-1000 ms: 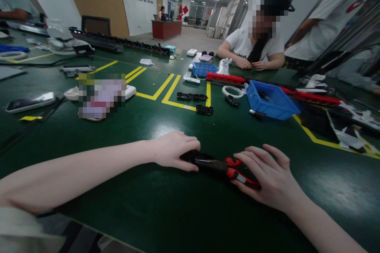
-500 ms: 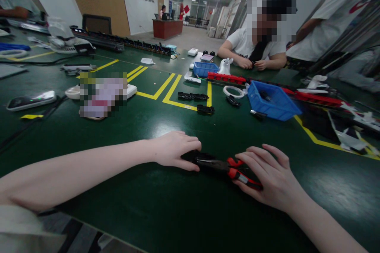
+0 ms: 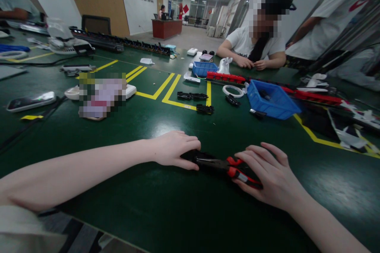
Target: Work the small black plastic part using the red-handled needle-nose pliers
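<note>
My left hand [image 3: 175, 148] is closed around the left end of a small black plastic part [image 3: 192, 155], keeping it low over the green table. From the other side, my right hand [image 3: 268, 174] grips a pair of needle-nose pliers [image 3: 236, 170] by its red and black handles, index finger raised. The pliers' jaws point left and meet the black part near my left fingertips. Exactly what the jaws grasp is too dark to make out.
Several similar black parts [image 3: 192, 96] lie beyond my hands by yellow tape. A blue bin [image 3: 273, 101] stands at right, near a white ring [image 3: 233, 91] and red strips [image 3: 225, 77]. A phone [image 3: 101, 97] is at left. Across the table sits a person [image 3: 252, 49].
The view has shifted very slightly. Both hands, the pliers and the black part keep almost the same position.
</note>
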`<state>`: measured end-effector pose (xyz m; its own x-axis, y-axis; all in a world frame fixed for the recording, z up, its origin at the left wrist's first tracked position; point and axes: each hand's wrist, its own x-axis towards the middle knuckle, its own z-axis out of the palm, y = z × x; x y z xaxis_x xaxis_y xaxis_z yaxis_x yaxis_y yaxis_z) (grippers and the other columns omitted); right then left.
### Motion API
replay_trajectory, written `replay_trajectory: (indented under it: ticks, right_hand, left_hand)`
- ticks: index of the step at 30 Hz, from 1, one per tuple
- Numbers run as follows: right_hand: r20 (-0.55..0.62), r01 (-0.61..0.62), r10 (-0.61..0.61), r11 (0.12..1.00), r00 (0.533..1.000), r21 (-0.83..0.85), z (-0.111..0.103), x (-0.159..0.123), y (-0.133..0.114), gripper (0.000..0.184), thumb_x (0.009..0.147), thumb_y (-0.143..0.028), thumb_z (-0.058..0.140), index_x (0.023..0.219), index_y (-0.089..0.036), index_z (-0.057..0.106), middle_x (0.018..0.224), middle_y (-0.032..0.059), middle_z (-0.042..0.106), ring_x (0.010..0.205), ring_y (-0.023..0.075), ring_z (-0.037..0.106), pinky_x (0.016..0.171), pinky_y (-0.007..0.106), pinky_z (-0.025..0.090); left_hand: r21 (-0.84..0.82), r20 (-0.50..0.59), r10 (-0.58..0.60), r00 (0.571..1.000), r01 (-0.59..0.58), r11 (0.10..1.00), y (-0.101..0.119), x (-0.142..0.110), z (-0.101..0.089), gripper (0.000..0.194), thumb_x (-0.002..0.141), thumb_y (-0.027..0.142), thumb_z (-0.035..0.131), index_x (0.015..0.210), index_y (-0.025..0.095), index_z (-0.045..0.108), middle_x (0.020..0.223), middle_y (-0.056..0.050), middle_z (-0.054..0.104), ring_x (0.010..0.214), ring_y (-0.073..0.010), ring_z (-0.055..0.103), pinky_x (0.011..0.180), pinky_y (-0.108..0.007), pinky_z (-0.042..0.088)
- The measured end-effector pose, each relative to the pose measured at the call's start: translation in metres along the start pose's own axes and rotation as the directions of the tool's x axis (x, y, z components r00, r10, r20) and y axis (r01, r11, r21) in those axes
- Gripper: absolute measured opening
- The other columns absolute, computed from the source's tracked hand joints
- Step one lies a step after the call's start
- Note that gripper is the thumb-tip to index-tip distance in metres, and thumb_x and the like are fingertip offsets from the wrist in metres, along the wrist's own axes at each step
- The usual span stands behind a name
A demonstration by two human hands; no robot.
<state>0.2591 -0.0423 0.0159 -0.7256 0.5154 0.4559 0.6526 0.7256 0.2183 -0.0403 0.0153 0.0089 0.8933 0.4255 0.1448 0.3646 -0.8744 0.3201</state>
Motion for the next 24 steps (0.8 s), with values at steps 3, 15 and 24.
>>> replay_trajectory:
  ticks: [3, 15, 24]
  right_hand:
    - [-0.013, -0.004, 0.004, 1.0, 1.0, 0.003, 0.0014, -0.0012, 0.002, 0.032, 0.085, -0.039, 0.058, 0.11, -0.019, 0.059, 0.098, 0.0087, 0.07, 0.097, 0.0251, 0.061, 0.102, 0.046, 0.035]
    - [-0.002, -0.008, 0.008, 1.0, 1.0, 0.012, 0.0014, 0.0011, -0.0014, 0.031, 0.087, -0.041, 0.056, 0.109, -0.019, 0.058, 0.097, 0.0087, 0.07, 0.097, 0.0245, 0.062, 0.101, 0.045, 0.036]
    - [-0.015, 0.013, -0.013, 1.0, 1.0, 0.011, 0.0018, 0.0014, 0.0, 0.031, 0.087, -0.04, 0.057, 0.108, -0.018, 0.058, 0.097, 0.0091, 0.07, 0.097, 0.0249, 0.061, 0.1, 0.045, 0.037]
  left_hand:
    - [0.007, 0.002, -0.006, 1.0, 0.006, 1.0, 0.0005, 0.0, -0.0004, 0.037, 0.09, 0.052, 0.056, 0.103, 0.018, 0.051, 0.095, -0.003, 0.062, 0.075, -0.0172, 0.058, 0.067, -0.028, 0.039]
    - [0.009, -0.011, -0.001, 1.0, 0.001, 1.0, 0.0003, -0.0001, 0.0003, 0.036, 0.089, 0.051, 0.058, 0.102, 0.018, 0.052, 0.095, -0.003, 0.062, 0.075, -0.0172, 0.058, 0.067, -0.029, 0.039]
    - [0.005, -0.006, 0.0, 1.0, 0.0, 1.0, 0.0001, -0.0001, 0.0004, 0.035, 0.09, 0.051, 0.057, 0.102, 0.018, 0.052, 0.095, -0.003, 0.062, 0.075, -0.0173, 0.057, 0.066, -0.029, 0.039]
